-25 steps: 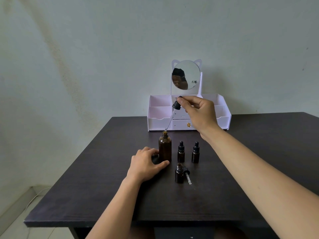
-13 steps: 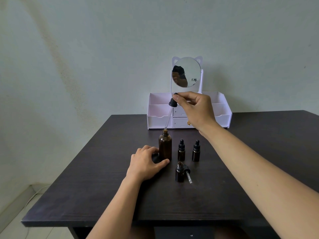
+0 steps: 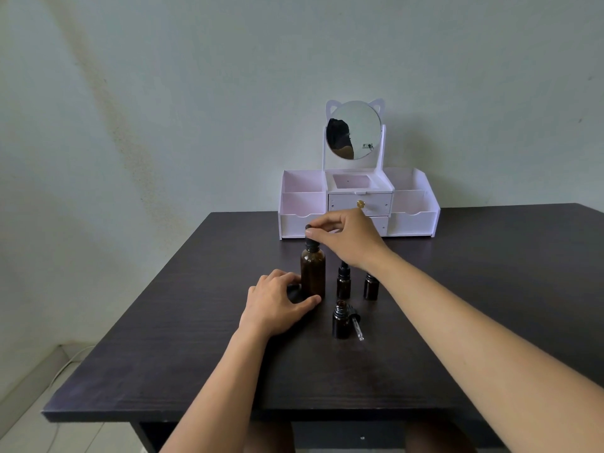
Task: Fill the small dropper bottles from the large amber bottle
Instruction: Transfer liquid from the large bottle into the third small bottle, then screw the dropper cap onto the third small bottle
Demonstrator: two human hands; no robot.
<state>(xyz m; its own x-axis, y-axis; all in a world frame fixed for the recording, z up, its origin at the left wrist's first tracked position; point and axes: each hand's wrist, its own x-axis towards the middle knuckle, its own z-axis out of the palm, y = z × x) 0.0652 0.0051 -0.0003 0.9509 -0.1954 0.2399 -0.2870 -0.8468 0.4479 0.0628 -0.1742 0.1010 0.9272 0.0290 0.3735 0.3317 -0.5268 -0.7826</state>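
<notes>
The large amber bottle stands upright mid-table. My left hand steadies its base with thumb and fingers around it. My right hand pinches the black dropper cap, which sits down on the bottle's neck with its glass tube hidden inside. Two capped small dropper bottles stand to the right, partly behind my right forearm. In front, an uncapped small bottle stands with its own dropper lying beside it on the table.
A white and pink organiser with drawers and a cat-ear mirror stands at the back of the dark wooden table, against the wall. The table's left edge drops to a tiled floor.
My right hand has lowered the dropper from high above the amber bottle down into it; the cap now sits on the neck. My left hand stayed at the bottle's base.
</notes>
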